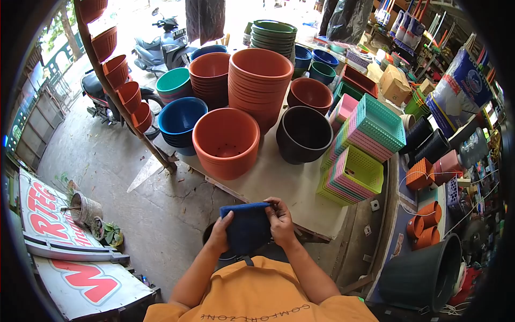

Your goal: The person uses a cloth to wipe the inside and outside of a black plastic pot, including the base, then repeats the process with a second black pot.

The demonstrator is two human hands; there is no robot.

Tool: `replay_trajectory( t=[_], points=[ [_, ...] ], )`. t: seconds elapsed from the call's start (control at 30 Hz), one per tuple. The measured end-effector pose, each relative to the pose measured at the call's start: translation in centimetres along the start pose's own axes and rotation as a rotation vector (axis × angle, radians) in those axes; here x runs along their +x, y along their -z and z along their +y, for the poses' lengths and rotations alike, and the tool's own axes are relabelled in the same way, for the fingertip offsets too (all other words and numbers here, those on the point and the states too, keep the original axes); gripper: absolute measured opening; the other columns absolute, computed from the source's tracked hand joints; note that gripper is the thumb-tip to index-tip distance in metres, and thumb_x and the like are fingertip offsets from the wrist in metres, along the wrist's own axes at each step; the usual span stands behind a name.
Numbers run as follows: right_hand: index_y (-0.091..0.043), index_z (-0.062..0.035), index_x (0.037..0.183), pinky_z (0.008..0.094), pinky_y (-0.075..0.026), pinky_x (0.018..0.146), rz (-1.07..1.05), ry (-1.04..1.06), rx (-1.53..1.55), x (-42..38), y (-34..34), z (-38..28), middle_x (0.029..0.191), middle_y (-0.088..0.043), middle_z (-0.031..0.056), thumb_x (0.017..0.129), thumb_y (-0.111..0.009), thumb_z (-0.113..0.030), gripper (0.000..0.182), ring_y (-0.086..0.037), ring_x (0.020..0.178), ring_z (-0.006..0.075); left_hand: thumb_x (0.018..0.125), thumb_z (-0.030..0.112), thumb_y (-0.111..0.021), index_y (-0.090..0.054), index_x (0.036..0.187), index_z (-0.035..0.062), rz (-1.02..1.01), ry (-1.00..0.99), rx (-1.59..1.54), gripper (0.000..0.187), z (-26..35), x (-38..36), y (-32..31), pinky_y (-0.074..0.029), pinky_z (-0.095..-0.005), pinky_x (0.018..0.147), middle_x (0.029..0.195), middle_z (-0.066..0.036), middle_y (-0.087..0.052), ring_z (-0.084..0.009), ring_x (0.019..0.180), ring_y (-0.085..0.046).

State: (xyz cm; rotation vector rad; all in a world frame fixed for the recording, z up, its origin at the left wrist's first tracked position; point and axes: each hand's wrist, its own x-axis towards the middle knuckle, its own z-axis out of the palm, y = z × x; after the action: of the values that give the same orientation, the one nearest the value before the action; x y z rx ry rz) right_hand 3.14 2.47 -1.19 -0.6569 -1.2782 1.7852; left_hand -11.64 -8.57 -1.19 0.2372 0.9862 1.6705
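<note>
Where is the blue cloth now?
The blue cloth is low centre in the head view, held between left hand and right hand, in front of the orange shirt.

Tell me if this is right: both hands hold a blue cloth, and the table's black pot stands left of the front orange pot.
Wrong side: the head view shows the black pot right of the front orange pot. The left hand and right hand do hold the blue cloth.
</note>
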Motion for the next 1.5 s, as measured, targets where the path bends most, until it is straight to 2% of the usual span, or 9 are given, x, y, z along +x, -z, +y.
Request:
replay_trajectory(
  t=[0.03, 0.27, 0.33, 0.53, 0.83, 0.93, 1.1, 1.2, 1.5],
  points=[
    [-0.056, -0.0049, 0.117, 0.0239, -0.045, 0.09, -0.004, -0.105, -0.018, 0.2, 0.3, -0.1, 0.108, -0.059, 0.0033, 0.098, -0.055, -0.006, 0.019, -0.055, 0.097, 0.0098, 0.093, 0.026, -0.065, -0.051, 0.126, 0.0034, 0.044, 0.233, -0.205, 0.042, -0.5, 0.1, 0.3, -0.055, -0.0396, 0.089, 0.113, -0.013, -0.064, -0.0236, 0.101, -0.065],
    [-0.055, 0.0, 0.124, 0.0365, -0.05, 0.095, -0.298, -0.886, 0.511, -0.4, 4.1, 0.9, 0.116, -0.064, 0.0109, 0.087, -0.073, -0.023, 0.047, -0.063, 0.107, 0.0204, 0.095, 0.036, -0.062, -0.057, 0.116, 0.0042, 0.13, 0.259, -0.094, 0.038, -3.0, 0.8, 1.5, -0.055, -0.0398, 0.086, 0.104, -0.01, -0.067, -0.02, 0.091, -0.066],
    [-0.056, -0.0001, 0.123, 0.0375, -0.052, 0.094, -0.295, -0.933, 0.406, -0.4, 4.1, 1.5, 0.115, -0.065, 0.0109, 0.087, -0.073, -0.024, 0.046, -0.063, 0.105, 0.0211, 0.096, 0.038, -0.061, -0.063, 0.101, 0.0032, 0.2, 0.199, 0.378, 0.035, -4.2, 1.0, 2.1, -0.052, -0.0322, 0.077, 0.092, -0.005, -0.067, -0.0147, 0.081, -0.063],
    [-0.058, -0.0007, 0.12, 0.0371, -0.054, 0.088, -0.104, -1.149, 0.296, -0.5, 5.6, 7.8, 0.11, -0.067, 0.0112, 0.09, -0.068, -0.02, 0.037, -0.066, 0.099, 0.0212, 0.097, 0.042, -0.058, -0.063, 0.089, -0.0003, 0.357, 0.006, 0.803, 0.043, -10.9, 2.3, 7.7, -0.047, -0.033, 0.068, 0.076, -0.009, -0.064, -0.0152, 0.072, -0.059],
    [-0.052, 0.0029, 0.125, 0.0372, -0.053, 0.089, -0.07, -1.436, -0.176, -1.7, 10.0, 28.8, 0.11, -0.065, 0.0137, 0.093, -0.066, -0.017, 0.04, -0.065, 0.1, 0.0215, 0.098, 0.035, -0.054, -0.062, 0.09, 0.0003, 0.912, 0.266, 0.897, 0.037, -27.3, 2.7, 24.0, -0.046, -0.0365, 0.065, 0.072, -0.013, -0.062, -0.0246, 0.068, -0.061],
    [-0.049, 0.0053, 0.128, 0.0372, -0.052, 0.089, -0.058, -1.375, -0.096, -3.1, 12.5, 39.5, 0.113, -0.064, 0.0165, 0.093, -0.065, -0.017, 0.045, -0.063, 0.103, 0.0227, 0.095, 0.03, -0.061, -0.06, 0.102, 0.0024, 1.038, 0.308, 0.885, 0.028, -31.8, 1.8, 29.9, -0.048, -0.0354, 0.071, 0.074, -0.01, -0.063, -0.0232, 0.073, -0.063],
    [-0.049, 0.0037, 0.131, 0.0375, -0.044, 0.098, -0.226, -1.22, -0.665, -2.4, 12.4, 51.5, 0.121, -0.062, 0.0167, 0.095, -0.06, -0.018, 0.044, -0.06, 0.111, 0.0292, 0.088, 0.018, -0.069, -0.053, 0.121, 0.0015, 1.147, 0.502, 0.838, 0.04, -38.7, 0.9, 39.6, -0.047, -0.0392, 0.089, 0.105, -0.017, -0.064, -0.0289, 0.1, -0.062],
    [-0.047, 0.0035, 0.134, 0.0399, -0.039, 0.105, -0.438, -0.986, -0.989, -0.6, 12.0, 56.5, 0.128, -0.053, 0.0205, 0.095, -0.057, -0.017, 0.045, -0.052, 0.12, 0.0363, 0.084, 0.014, -0.072, -0.053, 0.121, 0.0001, 1.343, 0.214, 1.063, 0.044, -45.2, 1.5, 46.5, -0.049, -0.0377, 0.086, 0.11, -0.015, -0.062, -0.0292, 0.102, -0.062],
    [-0.042, 0.0055, 0.129, 0.0442, -0.036, 0.106, -0.508, -0.688, -1.363, 0.3, 12.2, 63.0, 0.129, -0.045, 0.0274, 0.087, -0.064, -0.011, 0.05, -0.045, 0.124, 0.0424, 0.075, 0.018, -0.081, -0.058, 0.107, -0.002, 1.395, 0.412, 0.937, 0.044, -44.0, 3.8, 50.9, -0.05, -0.0389, 0.081, 0.096, -0.015, -0.063, -0.0282, 0.086, -0.062]
  ],
)
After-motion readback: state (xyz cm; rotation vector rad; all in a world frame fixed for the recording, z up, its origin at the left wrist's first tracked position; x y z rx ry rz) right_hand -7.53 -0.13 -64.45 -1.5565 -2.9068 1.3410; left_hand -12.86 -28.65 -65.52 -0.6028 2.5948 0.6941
